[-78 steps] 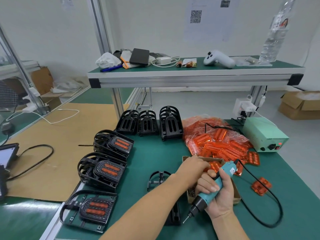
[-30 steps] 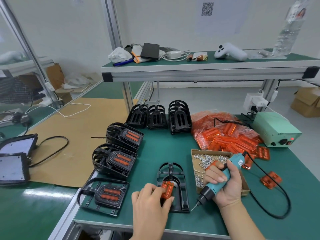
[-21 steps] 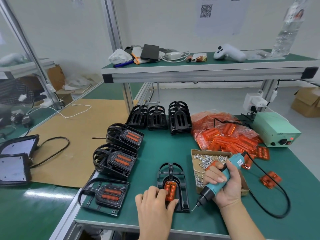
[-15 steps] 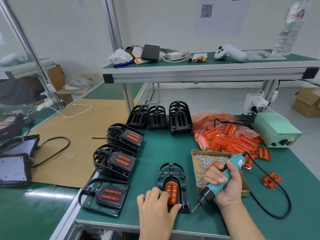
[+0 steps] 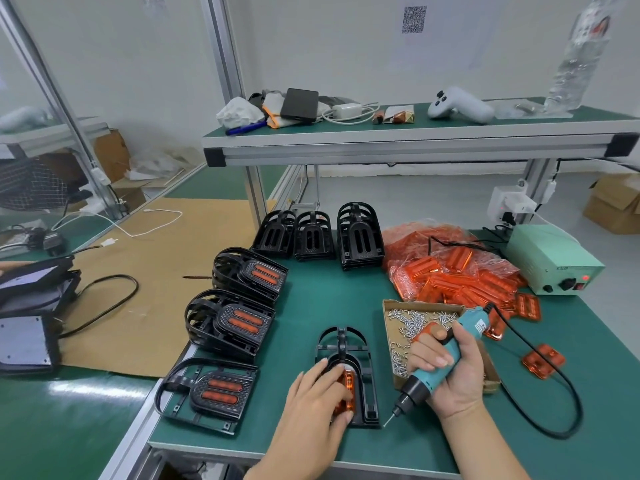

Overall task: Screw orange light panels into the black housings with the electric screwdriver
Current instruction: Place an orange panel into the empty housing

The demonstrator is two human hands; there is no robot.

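Pressing flat w/ relaxed fingers, left hand (image 5: 317, 393) is holding orange panel (image 5: 348, 389) in black housing (image 5: 346, 368); right hand (image 5: 450, 372) is gripping electric screwdriver (image 5: 440, 362), tip off the housing.

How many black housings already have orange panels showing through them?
4: three along the table's left edge, far, middle and near, plus one under the left hand. The far two look stacked, so more may be hidden.

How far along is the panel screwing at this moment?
Done: three stacks of finished housings at left. In hand: left hand presses a panel into a housing; right hand holds the screwdriver beside it. Left: empty housings and bagged panels.
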